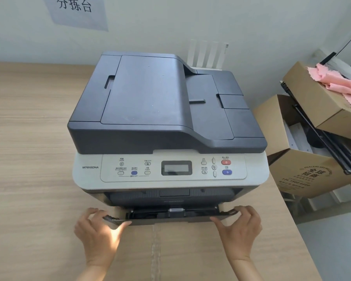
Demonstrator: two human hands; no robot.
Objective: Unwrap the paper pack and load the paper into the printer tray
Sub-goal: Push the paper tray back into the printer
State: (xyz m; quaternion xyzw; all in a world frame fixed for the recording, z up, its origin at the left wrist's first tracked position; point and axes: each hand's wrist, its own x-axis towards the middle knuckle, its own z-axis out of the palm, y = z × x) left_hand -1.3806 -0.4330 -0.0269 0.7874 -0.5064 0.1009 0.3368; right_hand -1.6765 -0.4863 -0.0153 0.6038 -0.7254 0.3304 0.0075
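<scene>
A grey and dark multifunction printer [166, 118] stands on a cardboard box [170, 250] on the wooden table. Its black paper tray [170, 217] sticks out a little at the bottom front. My left hand [98, 233] grips the tray's left front corner, thumb below and fingers on top. My right hand [239, 230] grips the right front corner the same way. I see no paper pack and no sheets in the visible part of the tray.
The wooden table [28, 159] stretches to the left. Open cardboard boxes [304, 173] stand to the right, one holding pink cloth [336, 80] and black rods. A paper sign [77, 11] hangs on the wall behind.
</scene>
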